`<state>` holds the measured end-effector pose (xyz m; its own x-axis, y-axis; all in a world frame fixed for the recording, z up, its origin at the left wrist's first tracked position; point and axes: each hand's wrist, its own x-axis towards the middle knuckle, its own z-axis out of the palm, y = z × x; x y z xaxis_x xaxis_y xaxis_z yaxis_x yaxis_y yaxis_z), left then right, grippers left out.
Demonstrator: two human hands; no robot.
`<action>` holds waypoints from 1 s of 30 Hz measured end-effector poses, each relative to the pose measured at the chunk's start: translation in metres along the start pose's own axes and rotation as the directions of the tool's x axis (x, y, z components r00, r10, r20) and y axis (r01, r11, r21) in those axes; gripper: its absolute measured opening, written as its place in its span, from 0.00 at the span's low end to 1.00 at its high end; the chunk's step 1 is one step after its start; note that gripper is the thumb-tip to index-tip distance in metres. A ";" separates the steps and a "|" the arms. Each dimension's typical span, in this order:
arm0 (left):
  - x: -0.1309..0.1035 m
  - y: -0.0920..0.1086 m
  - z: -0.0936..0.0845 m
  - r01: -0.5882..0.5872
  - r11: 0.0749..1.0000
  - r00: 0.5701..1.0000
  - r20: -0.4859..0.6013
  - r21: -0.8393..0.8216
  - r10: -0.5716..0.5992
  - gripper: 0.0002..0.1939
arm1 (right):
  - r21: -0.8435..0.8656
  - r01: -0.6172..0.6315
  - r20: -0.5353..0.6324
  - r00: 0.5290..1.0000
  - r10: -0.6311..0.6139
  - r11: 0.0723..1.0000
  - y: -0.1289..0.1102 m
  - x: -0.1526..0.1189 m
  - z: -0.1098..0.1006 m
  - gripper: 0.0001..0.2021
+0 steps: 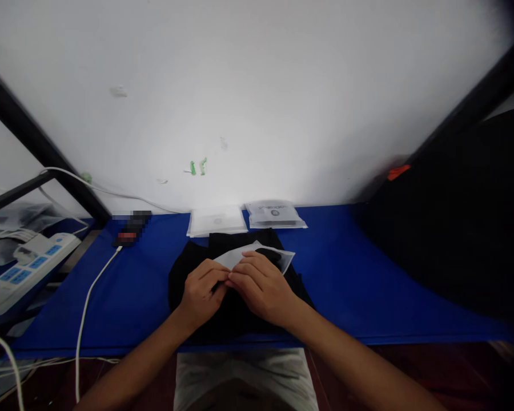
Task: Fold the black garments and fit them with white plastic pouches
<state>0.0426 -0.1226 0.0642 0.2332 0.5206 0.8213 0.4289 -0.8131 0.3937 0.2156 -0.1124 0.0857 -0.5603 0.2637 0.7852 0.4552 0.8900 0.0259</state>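
Observation:
Over a dark folded cloth (188, 260), my left hand (203, 290) and my right hand (263, 285) meet, fingertips almost touching. Both are closed on the near edge of a frosted plastic bag (286, 261). Something black shows at the bag's opening or through its side, partly covered by my right hand. Beyond the cloth lie two more bags, a flat white one (217, 221) and a frosted printed one (274, 214) with a dark round mark. The near part of the held bag is hidden by my fingers.
The blue table (338, 274) runs along a white wall (282, 103). At the left are a phone-like device (128, 231) with a white cable (87, 308) and a power strip (29, 271). A large black mass (454, 222) covers the right side.

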 end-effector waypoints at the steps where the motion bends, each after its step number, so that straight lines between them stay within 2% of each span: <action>1: 0.001 0.001 0.001 0.014 1.000 1.000 -0.011 -0.010 -0.014 0.06 | 0.004 -0.014 -0.002 1.000 0.014 1.000 0.000 0.000 0.000 0.05; 4: 0.003 0.003 0.001 0.021 0.999 0.999 -0.035 -0.025 -0.022 0.07 | 0.010 -0.037 0.015 0.999 0.037 0.999 0.003 0.000 -0.002 0.06; 8: 0.005 0.003 -0.004 -0.007 1.000 1.000 -0.026 -0.007 0.006 0.07 | -0.007 0.010 0.061 0.998 -0.009 1.000 0.013 -0.001 -0.010 0.08; 12: 0.004 0.000 -0.011 0.013 1.000 0.998 -0.060 0.025 -0.012 0.06 | -0.044 0.011 0.073 0.997 -0.008 0.999 0.027 -0.008 -0.019 0.08; 15: 0.001 -0.003 -0.018 0.014 0.999 0.995 -0.095 0.039 -0.010 0.06 | -0.063 -0.011 0.097 0.995 0.017 0.998 0.039 -0.019 -0.027 0.08; 19: -0.006 -0.006 -0.031 0.043 0.995 0.981 -0.194 0.091 -0.025 0.07 | -0.095 -0.079 0.103 0.991 0.088 0.992 0.058 -0.041 -0.042 0.07; 22: -0.011 -0.007 -0.036 0.083 0.995 0.978 -0.196 0.061 -0.070 0.07 | -0.087 -0.157 0.130 0.977 0.168 0.984 0.067 -0.054 -0.051 0.07; 24: -0.014 -0.005 -0.036 0.091 0.996 0.984 -0.156 0.000 -0.090 0.06 | -0.061 -0.210 0.184 0.958 0.218 0.976 0.065 -0.056 -0.052 0.08; 26: -0.015 -0.001 -0.033 0.078 0.995 0.990 -0.113 -0.058 -0.084 0.05 | -0.041 -0.237 0.280 0.930 0.239 0.971 0.055 -0.051 -0.049 0.16; 28: -0.015 0.004 -0.030 0.040 0.993 0.997 -0.061 -0.113 -0.047 0.05 | -0.017 -0.210 0.408 0.891 0.198 0.978 0.042 -0.043 -0.042 0.24; 30: -0.015 0.009 -0.029 0.005 0.990 1.000 -0.013 -0.138 -0.007 0.06 | 0.014 -0.161 0.520 0.844 0.131 0.987 0.034 -0.033 -0.034 0.22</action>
<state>0.0178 -0.1458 0.0672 0.2192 0.5226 0.8239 0.3058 -0.8387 0.4506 0.2729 -0.1038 0.0818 -0.7732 0.5323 0.3447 0.5299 0.8409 -0.1099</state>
